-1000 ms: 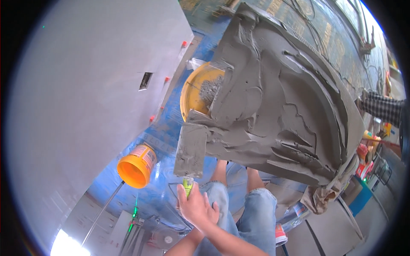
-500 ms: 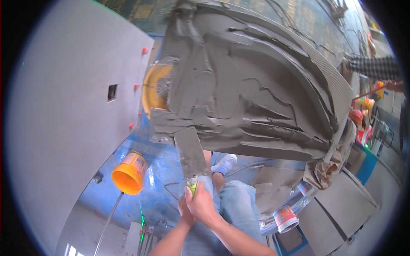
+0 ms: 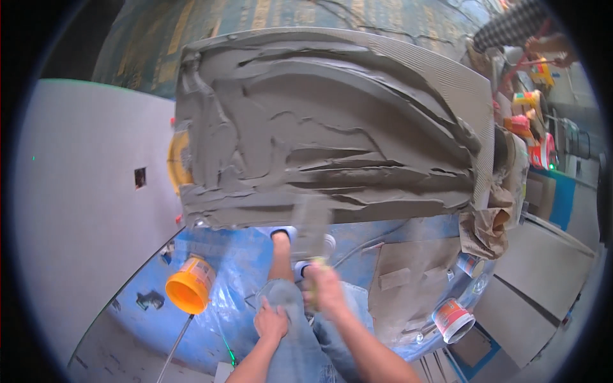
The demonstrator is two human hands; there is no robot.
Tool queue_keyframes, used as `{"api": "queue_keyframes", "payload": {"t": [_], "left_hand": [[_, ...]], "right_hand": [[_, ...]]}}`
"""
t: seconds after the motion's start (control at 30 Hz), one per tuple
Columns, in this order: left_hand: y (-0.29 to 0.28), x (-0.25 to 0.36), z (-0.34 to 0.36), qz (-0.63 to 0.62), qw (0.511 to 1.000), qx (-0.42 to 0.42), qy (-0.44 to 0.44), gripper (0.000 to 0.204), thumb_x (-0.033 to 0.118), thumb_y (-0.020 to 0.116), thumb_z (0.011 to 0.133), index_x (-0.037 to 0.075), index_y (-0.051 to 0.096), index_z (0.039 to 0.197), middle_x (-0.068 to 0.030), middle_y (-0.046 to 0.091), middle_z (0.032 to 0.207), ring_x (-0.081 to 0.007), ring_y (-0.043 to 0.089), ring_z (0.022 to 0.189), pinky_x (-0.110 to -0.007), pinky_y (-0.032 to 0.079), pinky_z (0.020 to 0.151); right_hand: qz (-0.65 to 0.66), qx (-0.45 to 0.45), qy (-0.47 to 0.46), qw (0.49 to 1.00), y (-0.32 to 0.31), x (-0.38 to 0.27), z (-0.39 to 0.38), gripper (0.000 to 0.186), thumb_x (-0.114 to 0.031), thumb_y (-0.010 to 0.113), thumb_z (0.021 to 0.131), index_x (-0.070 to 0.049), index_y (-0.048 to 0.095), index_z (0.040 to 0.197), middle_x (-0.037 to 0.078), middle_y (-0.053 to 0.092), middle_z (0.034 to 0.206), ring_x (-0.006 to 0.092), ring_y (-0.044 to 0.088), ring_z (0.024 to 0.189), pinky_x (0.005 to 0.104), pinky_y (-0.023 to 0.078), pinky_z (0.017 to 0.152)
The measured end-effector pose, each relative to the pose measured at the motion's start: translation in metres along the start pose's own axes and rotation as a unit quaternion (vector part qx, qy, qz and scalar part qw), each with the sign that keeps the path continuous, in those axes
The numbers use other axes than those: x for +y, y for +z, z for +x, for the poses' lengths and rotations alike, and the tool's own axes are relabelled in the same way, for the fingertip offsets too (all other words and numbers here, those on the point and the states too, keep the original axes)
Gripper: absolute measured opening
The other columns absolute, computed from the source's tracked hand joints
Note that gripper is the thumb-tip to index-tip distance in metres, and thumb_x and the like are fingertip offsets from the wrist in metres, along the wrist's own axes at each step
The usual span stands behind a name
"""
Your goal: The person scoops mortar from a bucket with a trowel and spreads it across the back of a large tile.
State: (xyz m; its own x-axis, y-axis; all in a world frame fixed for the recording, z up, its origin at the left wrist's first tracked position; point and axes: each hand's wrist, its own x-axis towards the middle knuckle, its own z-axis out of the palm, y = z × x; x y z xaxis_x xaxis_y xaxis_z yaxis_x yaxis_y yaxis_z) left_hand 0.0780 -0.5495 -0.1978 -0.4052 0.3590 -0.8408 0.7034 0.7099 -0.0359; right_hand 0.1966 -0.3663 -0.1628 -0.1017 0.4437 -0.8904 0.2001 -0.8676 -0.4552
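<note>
A large slab (image 3: pixel 480 83) lies in front of me, thickly coated with wet grey mortar (image 3: pixel 300 105) in uneven ridges and smears. Its far right margin carries fine combed lines. My right hand (image 3: pixel 327 288) is closed around the handle of a trowel with a flat rectangular blade (image 3: pixel 310 226). Motion blurs the blade, which overlaps the slab's near edge; whether it touches the mortar I cannot tell. On my jeans-covered knee rests my left hand (image 3: pixel 271 321), fingers stretched out and holding nothing.
Left of the slab is a yellow tub (image 3: pixel 177 167), partly hidden. A tipped orange bucket (image 3: pixel 189 285) lies nearer me. A pale wall panel (image 3: pixel 89 191) stands left. Crumpled brown paper (image 3: pixel 488 233) and a red-white bucket (image 3: pixel 453 320) are right. Another person's checked sleeve (image 3: pixel 511 27) shows far right.
My left hand has left the right hand and come down on my knee. The trowel has swung rightward along the slab's near edge. My view has shifted.
</note>
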Motion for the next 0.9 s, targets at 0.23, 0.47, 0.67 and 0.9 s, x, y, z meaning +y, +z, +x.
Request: {"api": "queue_keyframes", "payload": {"t": [0.23,0.47,0.67,0.9], "left_hand": [[-0.002,0.005,-0.019,0.015,0.999,-0.023,-0.026,0.071,0.037,0.052,0.092,-0.004,0.028,0.145,-0.0289,0.061,0.112,-0.043,0.06,0.102,-0.049,0.045,0.092],[-0.013,0.035,-0.036,0.033,0.999,-0.02,0.03,0.072,0.036,0.052,0.092,-0.005,0.027,0.145,-0.0307,0.06,0.117,-0.0445,0.059,0.105,-0.049,0.045,0.093],[0.0,0.009,-0.012,0.195,0.943,-0.03,0.27,0.038,0.028,0.045,0.094,0.001,0.071,0.083,-0.0218,0.069,0.083,-0.0361,0.067,0.081,-0.048,0.05,0.078],[-0.001,-0.001,0.022,0.177,0.945,0.067,0.266,0.037,0.026,0.048,0.093,-0.001,0.07,0.081,-0.0215,0.069,0.082,-0.0338,0.067,0.076,-0.047,0.051,0.072]], "right_hand": [[-0.432,0.045,-0.1,0.895,-0.07,-0.039,0.051,0.047,-0.047,0.048,0.095,-0.003,0.045,0.114,0.026,0.067,0.089,0.0459,0.065,0.085,0.0561,0.052,0.074],[-0.445,0.334,-0.037,0.83,-0.371,-0.05,0.045,0.049,-0.051,0.048,0.095,-0.006,0.047,0.113,0.033,0.065,0.095,0.0526,0.061,0.088,0.0569,0.051,0.074],[0.348,0.219,-0.007,0.912,-0.412,-0.039,0.067,0.06,-0.071,0.04,0.091,-0.012,0.046,0.092,-0.001,0.042,0.065,0.0092,0.041,0.048,0.029,0.039,0.044],[0.552,-0.029,-0.138,0.822,-0.327,-0.162,0.2,0.058,-0.073,0.035,0.092,-0.016,0.038,0.084,-0.004,0.033,0.062,0.0081,0.034,0.045,0.0253,0.032,0.042]]}}
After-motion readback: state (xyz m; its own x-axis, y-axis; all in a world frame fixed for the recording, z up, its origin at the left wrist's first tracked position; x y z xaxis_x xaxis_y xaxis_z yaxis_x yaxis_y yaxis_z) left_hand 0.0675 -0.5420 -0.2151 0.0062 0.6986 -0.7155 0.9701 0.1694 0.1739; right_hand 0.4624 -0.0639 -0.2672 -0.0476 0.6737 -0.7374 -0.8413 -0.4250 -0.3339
